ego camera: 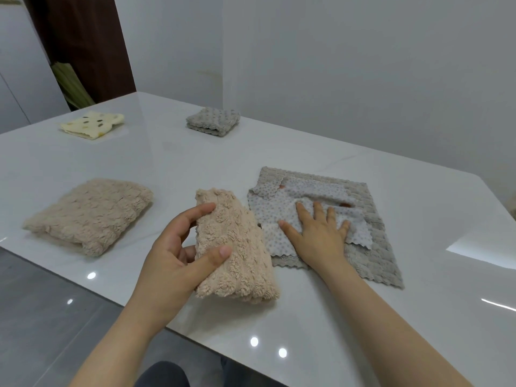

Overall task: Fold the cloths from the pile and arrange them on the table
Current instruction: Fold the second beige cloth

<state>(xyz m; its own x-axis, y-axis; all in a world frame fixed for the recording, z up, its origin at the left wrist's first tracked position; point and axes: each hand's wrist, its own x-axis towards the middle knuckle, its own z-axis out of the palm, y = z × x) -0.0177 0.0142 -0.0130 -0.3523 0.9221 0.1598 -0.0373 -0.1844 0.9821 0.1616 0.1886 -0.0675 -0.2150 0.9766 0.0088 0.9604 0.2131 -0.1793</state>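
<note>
My left hand (178,252) grips a folded beige fleece cloth (237,247) near the table's front edge, thumb on top and fingers along its left side. My right hand (318,230) lies flat, fingers spread, on a thin white dotted cloth (273,208). That dotted cloth is spread, partly rumpled, over an unfolded grey waffle cloth (374,258). Another folded beige fleece cloth (89,216) rests at the left. A folded cream spotted cloth (92,125) and a folded grey cloth (213,121) sit at the far side.
The glossy white table (181,163) has its front edge running diagonally below my arms, with grey floor (42,317) beyond it. A white wall stands behind the table and a dark doorway opens at the back left.
</note>
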